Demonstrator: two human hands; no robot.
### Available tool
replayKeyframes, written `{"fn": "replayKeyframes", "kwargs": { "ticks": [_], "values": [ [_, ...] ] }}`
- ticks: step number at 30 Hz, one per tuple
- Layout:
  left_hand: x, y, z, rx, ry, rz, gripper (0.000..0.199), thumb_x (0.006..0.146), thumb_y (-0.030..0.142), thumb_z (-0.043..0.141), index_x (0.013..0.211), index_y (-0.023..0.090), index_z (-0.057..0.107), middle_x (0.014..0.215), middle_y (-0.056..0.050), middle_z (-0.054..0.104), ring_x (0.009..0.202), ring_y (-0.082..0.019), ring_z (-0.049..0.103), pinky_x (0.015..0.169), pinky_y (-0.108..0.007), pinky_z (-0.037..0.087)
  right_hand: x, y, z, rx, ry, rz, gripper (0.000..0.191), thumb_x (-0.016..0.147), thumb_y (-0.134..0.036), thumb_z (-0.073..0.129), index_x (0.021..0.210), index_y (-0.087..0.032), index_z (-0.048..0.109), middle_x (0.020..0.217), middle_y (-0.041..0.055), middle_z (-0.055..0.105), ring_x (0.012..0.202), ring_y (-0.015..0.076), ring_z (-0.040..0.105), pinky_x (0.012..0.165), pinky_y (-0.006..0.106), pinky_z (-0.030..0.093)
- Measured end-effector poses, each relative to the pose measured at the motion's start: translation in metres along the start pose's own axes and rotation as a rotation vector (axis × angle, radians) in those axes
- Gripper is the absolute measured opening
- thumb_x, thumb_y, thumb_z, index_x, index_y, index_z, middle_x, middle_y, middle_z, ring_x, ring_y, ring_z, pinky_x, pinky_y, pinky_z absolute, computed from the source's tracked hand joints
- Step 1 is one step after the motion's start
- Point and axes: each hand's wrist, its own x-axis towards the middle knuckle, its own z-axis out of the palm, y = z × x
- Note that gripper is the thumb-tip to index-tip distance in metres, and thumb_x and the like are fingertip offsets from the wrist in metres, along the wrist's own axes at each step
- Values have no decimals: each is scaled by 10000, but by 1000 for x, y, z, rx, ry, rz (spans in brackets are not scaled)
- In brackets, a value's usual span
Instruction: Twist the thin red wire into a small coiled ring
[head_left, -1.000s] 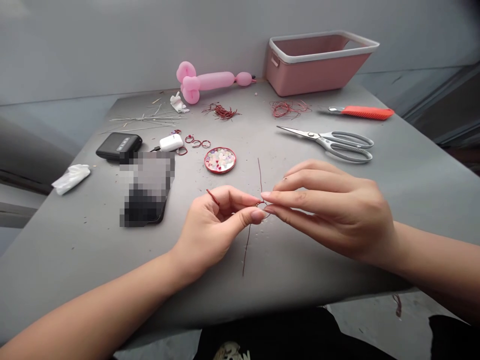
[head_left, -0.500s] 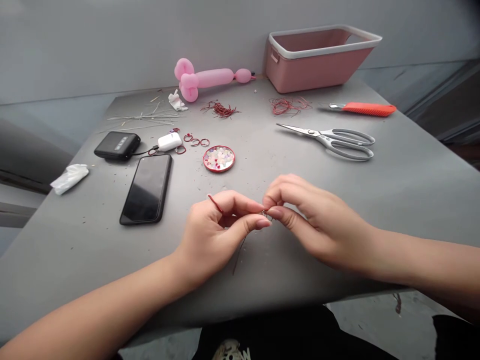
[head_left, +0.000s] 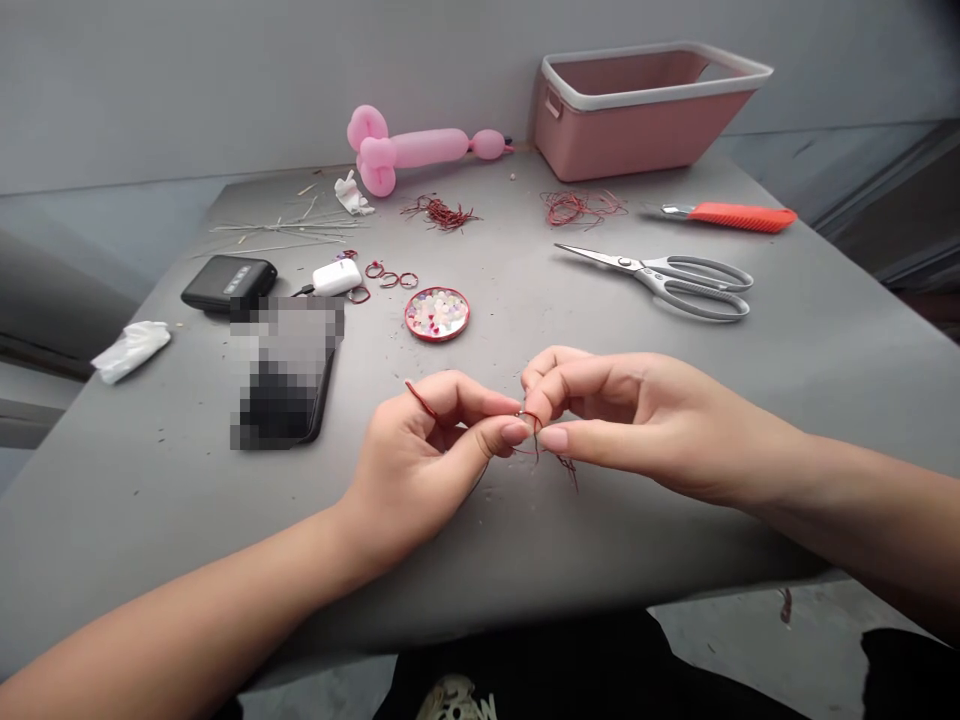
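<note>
Wire (head_left: pixel 529 420), thin and red, is sitting pinched between our hands above the near middle of the gray table (head_left: pixel 787 400), and we are keeping the right hand (head_left: pixel 660 420) and left hand (head_left: pixel 427 455) closed tightly on it, twisting in small, even turns.

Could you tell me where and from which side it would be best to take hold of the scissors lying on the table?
Take the scissors by the looped grey handles at their right end, coming down from above and from the right. They lie flat on the table, blades closed and pointing left toward the middle, so the handles are the blunt, open part. Nothing crowds them; the orange-handled tool lies apart behind.
</note>
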Motion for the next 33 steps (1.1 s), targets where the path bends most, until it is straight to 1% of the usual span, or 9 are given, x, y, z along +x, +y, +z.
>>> {"fn": "replayKeyframes", "kwargs": {
  "ticks": [2,4,9,13,16,20,26,30,33],
  "values": [
    [1,0,0,-55,-56,-75,103,728,175,785,732,147,686,648,8,714,603,-92,662,590,-176,548,-1,0,2,-71,64,-49,29,745,-215,668,724,-204,684,876,19,543,721,114,531,604,251,433],
    [2,0,0,-115,-109,-162,136,683,163,822,725,138,695,620,15,706,583,-89,659,587,-172,552,-3,1,4,-137,112,-79,60,717,-181,664,660,-200,665,850,13,537,702,110,534,587,250,425],
    [4,-1,-1,-199,-139,-262,180,645,201,858,701,124,706,600,15,703,572,-77,656,587,-158,557,-5,5,8,-288,155,-152,97,716,-151,669,643,-207,636,825,-11,555,718,103,558,649,247,447],
    [5,-1,0,-206,-149,-302,214,643,246,864,701,113,706,601,5,704,562,-76,648,585,-165,557,-3,11,11,-455,216,-319,125,745,-123,663,666,-202,608,782,-17,563,716,99,559,670,238,451],
    [5,-1,-1,-219,-144,-311,249,641,281,866,710,112,697,596,7,696,567,-81,648,590,-176,555,-2,15,12,-642,270,-503,108,817,-115,618,745,-195,610,785,10,580,735,124,548,689,265,457],
    [5,0,-2,-203,-133,-269,270,655,314,856,699,122,671,602,8,685,588,-94,645,611,-207,549,1,18,9,-798,258,-698,148,893,-100,524,830,-198,616,820,55,597,774,168,525,718,320,468],
    [3,0,-2,-65,-79,-177,272,723,357,805,712,138,645,640,-10,674,627,-122,637,630,-246,530,3,20,4,-944,305,-720,133,908,-184,542,858,-236,655,855,74,617,802,202,549,737,370,500],
    [5,-2,-2,-156,-117,-283,324,683,388,829,712,135,628,649,-5,667,609,-112,630,643,-255,548,1,19,7,-957,399,-772,104,879,-180,593,896,-264,652,869,63,612,791,192,577,720,361,512],
    [7,-2,-2,-219,-142,-334,323,688,381,828,727,135,623,674,-6,674,620,-105,635,661,-254,555,1,20,8,-936,413,-811,160,868,-124,573,817,-263,632,905,55,615,853,193,577,760,366,512]
  ]
}}
